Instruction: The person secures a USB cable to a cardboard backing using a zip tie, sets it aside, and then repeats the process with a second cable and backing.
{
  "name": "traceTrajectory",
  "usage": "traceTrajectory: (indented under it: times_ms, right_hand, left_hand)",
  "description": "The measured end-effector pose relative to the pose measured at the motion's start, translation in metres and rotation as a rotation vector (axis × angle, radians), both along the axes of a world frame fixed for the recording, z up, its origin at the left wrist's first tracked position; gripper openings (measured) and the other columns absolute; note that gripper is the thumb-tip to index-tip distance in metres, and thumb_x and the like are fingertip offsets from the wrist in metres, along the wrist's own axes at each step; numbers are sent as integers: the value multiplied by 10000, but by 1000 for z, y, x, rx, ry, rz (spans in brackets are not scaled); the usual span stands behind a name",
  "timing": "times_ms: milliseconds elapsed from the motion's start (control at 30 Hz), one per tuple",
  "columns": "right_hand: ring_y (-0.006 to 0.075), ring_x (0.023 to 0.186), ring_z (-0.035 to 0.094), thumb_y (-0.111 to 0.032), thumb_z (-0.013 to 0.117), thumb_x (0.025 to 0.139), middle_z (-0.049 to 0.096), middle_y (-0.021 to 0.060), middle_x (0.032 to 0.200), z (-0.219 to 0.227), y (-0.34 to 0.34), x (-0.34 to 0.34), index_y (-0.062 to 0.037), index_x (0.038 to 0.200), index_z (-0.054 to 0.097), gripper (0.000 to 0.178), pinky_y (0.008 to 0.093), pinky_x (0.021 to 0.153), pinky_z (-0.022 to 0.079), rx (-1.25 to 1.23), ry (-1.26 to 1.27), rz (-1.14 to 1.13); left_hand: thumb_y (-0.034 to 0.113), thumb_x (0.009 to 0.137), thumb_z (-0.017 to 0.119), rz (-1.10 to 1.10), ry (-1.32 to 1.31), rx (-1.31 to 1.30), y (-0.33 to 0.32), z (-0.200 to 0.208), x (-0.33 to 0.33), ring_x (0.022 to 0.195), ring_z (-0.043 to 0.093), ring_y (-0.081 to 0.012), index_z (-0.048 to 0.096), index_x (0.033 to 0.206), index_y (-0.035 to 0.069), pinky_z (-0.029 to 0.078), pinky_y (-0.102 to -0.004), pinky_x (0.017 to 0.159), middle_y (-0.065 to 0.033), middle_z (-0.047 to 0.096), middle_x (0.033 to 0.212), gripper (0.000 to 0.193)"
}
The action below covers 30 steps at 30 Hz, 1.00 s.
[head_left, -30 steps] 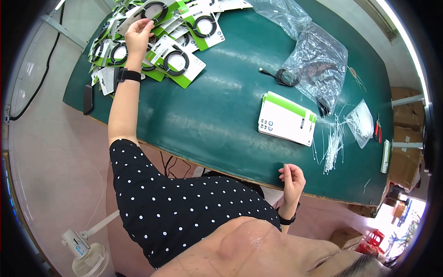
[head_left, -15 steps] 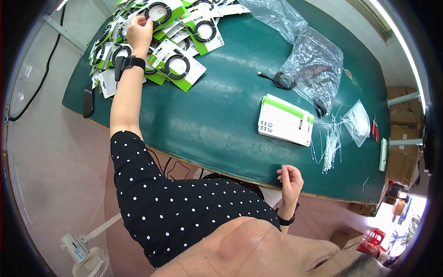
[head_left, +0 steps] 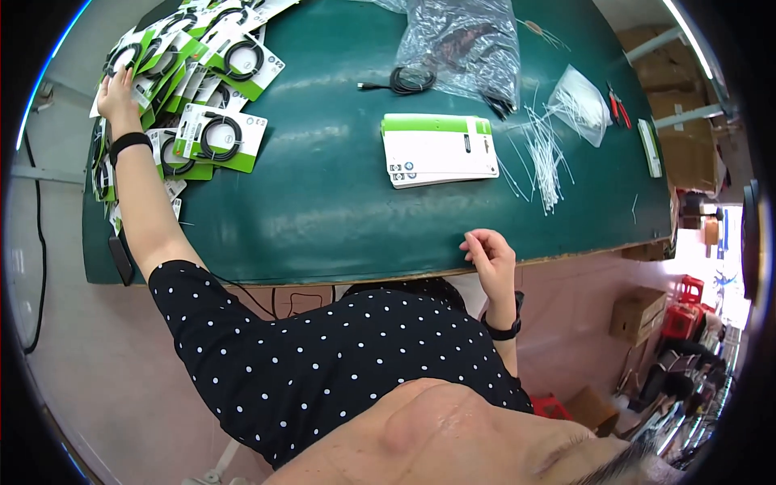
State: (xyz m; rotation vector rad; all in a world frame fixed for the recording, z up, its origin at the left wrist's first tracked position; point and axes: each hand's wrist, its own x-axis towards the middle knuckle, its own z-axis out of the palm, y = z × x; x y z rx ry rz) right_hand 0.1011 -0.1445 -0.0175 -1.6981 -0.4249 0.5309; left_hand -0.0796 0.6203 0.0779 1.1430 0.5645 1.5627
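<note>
My left hand reaches to the far left with its fingers closed at the lower edge of a carded cable, a black coil on a white and green card. That card lies on a heaped pile of similar ones. A separate carded cable rests at the pile's near right edge. By the table's front edge, my right hand is loosely curled, thumb near the index finger, with nothing visible in it. Beyond it lies a stack of white and green cards, with no cables on the top one.
On the green table lie a loose black cable, a clear plastic bag, scattered white cable ties, a small bag of ties and red-handled pliers. A black block sits at the left edge.
The view has turned and shifted, so the table's things sit differently in the picture. My left hand stays at the pile; my right hand remains curled by the front edge.
</note>
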Motion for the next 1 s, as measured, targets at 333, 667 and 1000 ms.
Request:
traceTrajectory:
  times_ms: [333, 667, 1000]
  right_hand:
    - [54, 642, 561, -86, 628, 926, 661, 35, 796, -2, -10, 1, 7, 964, 640, 101, 188, 589, 449, 18, -22, 4]
    - [51, 654, 571, -83, 625, 924, 666, 31, 801, 0, -21, -4, 9, 950, 643, 97, 191, 602, 462, 37, -57, 42]
    - [54, 656, 575, -89, 626, 925, 665, 31, 789, -1, -44, -3, 10, 949, 644, 104, 195, 607, 468, 76, -42, -26]
  left_hand:
    - [102, 899, 657, 839, 1017, 915, -187, 39, 76, 876, 661, -137, 719, 1068, 72, 516, -246, 721, -82, 694, 1080, 182]
    - [178, 900, 646, -896, 1169, 716, -396, -61, 226, 791, 675, -166, 669, 1093, 48, 527, -288, 687, -69, 687, 1035, 234]
    - [110, 838, 641, -578, 1341, 1145, -405, -77, 244, 935, 617, -310, 671, 1073, 58, 507, -389, 796, -102, 632, 1053, 243]
